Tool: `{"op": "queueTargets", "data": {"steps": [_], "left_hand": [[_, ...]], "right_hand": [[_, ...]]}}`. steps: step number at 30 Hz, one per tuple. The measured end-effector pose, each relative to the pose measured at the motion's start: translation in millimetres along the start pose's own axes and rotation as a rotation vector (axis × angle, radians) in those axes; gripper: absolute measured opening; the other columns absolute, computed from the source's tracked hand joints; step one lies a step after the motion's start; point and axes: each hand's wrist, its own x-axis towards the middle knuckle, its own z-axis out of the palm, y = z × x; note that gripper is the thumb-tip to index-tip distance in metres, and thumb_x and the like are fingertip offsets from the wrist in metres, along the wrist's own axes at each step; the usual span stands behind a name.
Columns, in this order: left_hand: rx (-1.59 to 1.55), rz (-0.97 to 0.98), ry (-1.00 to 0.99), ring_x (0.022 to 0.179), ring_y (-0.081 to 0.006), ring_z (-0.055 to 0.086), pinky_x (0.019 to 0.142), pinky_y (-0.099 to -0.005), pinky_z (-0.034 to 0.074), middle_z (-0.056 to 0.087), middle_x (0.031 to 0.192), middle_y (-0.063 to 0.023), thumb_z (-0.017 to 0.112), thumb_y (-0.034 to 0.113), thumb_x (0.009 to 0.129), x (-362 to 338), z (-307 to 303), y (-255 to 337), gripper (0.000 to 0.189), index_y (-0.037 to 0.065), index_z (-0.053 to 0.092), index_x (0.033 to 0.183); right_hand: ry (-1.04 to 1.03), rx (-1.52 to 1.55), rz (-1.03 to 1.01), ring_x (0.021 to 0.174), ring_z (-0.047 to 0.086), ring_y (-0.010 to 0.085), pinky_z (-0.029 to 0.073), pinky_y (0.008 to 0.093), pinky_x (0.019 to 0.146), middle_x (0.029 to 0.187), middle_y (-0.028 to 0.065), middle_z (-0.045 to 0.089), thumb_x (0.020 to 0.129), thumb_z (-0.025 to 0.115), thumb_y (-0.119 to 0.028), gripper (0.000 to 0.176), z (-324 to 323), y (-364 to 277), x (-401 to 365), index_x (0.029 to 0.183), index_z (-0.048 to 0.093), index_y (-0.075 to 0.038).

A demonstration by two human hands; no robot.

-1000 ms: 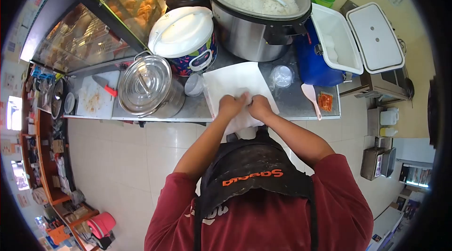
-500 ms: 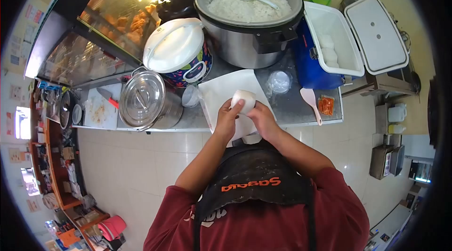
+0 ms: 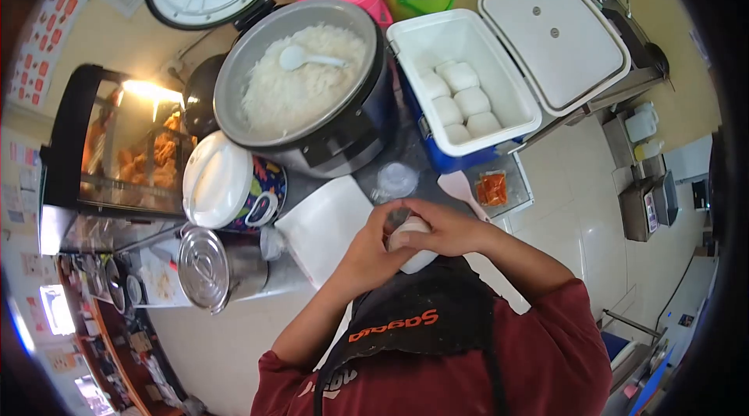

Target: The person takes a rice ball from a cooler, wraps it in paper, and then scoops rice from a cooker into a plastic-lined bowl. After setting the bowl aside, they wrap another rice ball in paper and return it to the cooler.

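My left hand [image 3: 368,254] and my right hand [image 3: 446,230] are both closed around a white paper-wrapped bundle [image 3: 411,227], held just in front of the apron. The fingers meet over its far side, and my right thumb lies across it, so much of the bundle is covered. Left of my hands, a stack of white paper sheets [image 3: 324,221] lies on the metal counter. A pink rice paddle [image 3: 462,191] and a clear packet of orange-red sauce [image 3: 491,189] are just beyond my right hand. Several similar white bundles [image 3: 460,100] sit inside the open cooler box [image 3: 511,108].
A large open rice cooker [image 3: 226,104] holds rice and a white spoon [image 3: 312,58]. Left of it stand a patterned pot with a white lid [image 3: 218,182], a steel pot [image 3: 204,268] and a lit fried-chicken cabinet [image 3: 117,158]. A plastic-wrapped stack [image 3: 397,180] sits behind the sheets.
My hands have drawn the bundle from above the paper sheets toward the apron and wrapped more fully around it. The view has turned and shifted, showing more of the cooler's inside.
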Motion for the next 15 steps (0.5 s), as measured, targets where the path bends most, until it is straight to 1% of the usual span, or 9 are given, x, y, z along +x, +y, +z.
{"op": "queueTargets", "data": {"steps": [2,3,5,6,7,10,12,13,15], "left_hand": [[-0.133,0.232,-0.002,0.106,-0.0232,0.066,0.09,-0.0333,0.053,0.058,0.129,-0.0193,0.07,0.005,0.09,12,2,19,0.063,-0.002,0.041,0.146],[-0.203,0.345,-0.003,0.109,-0.0246,0.065,0.091,-0.0342,0.053,0.054,0.134,-0.0207,0.07,0.004,0.089,18,3,27,0.068,-0.001,0.037,0.148],[-0.08,0.574,0.179,0.113,-0.0269,0.063,0.092,-0.0361,0.052,0.05,0.139,-0.0202,0.069,0.003,0.089,30,-4,48,0.068,0.0,0.037,0.149],[-0.11,0.6,0.271,0.114,-0.028,0.063,0.094,-0.0373,0.052,0.05,0.139,-0.0195,0.069,0.003,0.089,36,-3,52,0.064,-0.001,0.041,0.146],[-0.137,0.626,0.365,0.116,-0.0291,0.062,0.096,-0.0386,0.051,0.051,0.139,-0.0187,0.069,0.003,0.089,43,-3,56,0.059,-0.001,0.046,0.143],[0.118,0.574,0.299,0.114,-0.0308,0.063,0.097,-0.0394,0.05,0.057,0.133,-0.0195,0.069,0.002,0.089,82,-6,48,0.046,-0.002,0.056,0.133],[0.274,0.726,0.324,0.11,-0.0345,0.064,0.094,-0.0418,0.051,0.063,0.118,-0.0196,0.069,0.003,0.087,129,9,60,0.035,-0.003,0.062,0.121],[0.366,0.791,0.358,0.108,-0.0355,0.064,0.092,-0.0429,0.052,0.064,0.115,-0.0192,0.069,0.004,0.087,159,17,61,0.031,-0.003,0.064,0.117],[0.584,0.664,0.317,0.11,-0.0369,0.064,0.091,-0.0446,0.053,0.065,0.117,-0.0187,0.066,0.009,0.088,229,27,64,0.027,-0.003,0.068,0.113]], "right_hand": [[0.01,0.053,0.034,0.099,0.065,0.0218,0.051,0.0348,0.087,0.111,0.0161,0.068,0.097,0.069,-0.042,0.069,-41,-35,-8,0.146,0.044,0.001],[0.141,0.004,-0.105,0.097,0.065,0.0195,0.051,0.033,0.085,0.113,0.014,0.067,0.098,0.068,-0.039,0.063,-53,-36,-10,0.143,0.047,0.0],[0.167,0.108,0.02,0.094,0.064,0.0172,0.051,0.0316,0.082,0.111,0.0121,0.066,0.098,0.069,-0.038,0.059,-98,-61,-13,0.14,0.05,-0.001],[0.177,0.161,0.083,0.092,0.063,0.016,0.051,0.0308,0.081,0.11,0.0111,0.065,0.098,0.069,-0.037,0.057,-122,-69,-8,0.138,0.051,-0.001],[0.351,0.162,0.023,0.09,0.062,0.0148,0.051,0.0299,0.079,0.106,0.0107,0.065,0.097,0.07,-0.038,0.055,-142,-63,8,0.134,0.053,-0.001],[0.84,0.002,0.008,0.09,0.061,0.0174,0.051,0.032,0.079,0.101,0.014,0.063,0.092,0.074,-0.045,0.059,-204,-34,75,0.122,0.057,0.003],[0.974,-0.154,-0.021,0.099,0.064,0.025,0.051,0.0364,0.087,0.107,0.0206,0.064,0.087,0.076,-0.051,0.067,-246,4,125,0.118,0.058,0.006],[0.986,-0.171,-0.027,0.093,0.064,0.0222,0.051,0.0345,0.081,0.102,0.0183,0.065,0.088,0.076,-0.05,0.068,-257,15,141,0.119,0.057,0.006],[1.008,-0.202,-0.04,0.08,0.062,0.0167,0.05,0.0305,0.069,0.094,0.0138,0.066,0.088,0.076,-0.049,0.068,-272,31,165,0.121,0.056,0.007]]}}
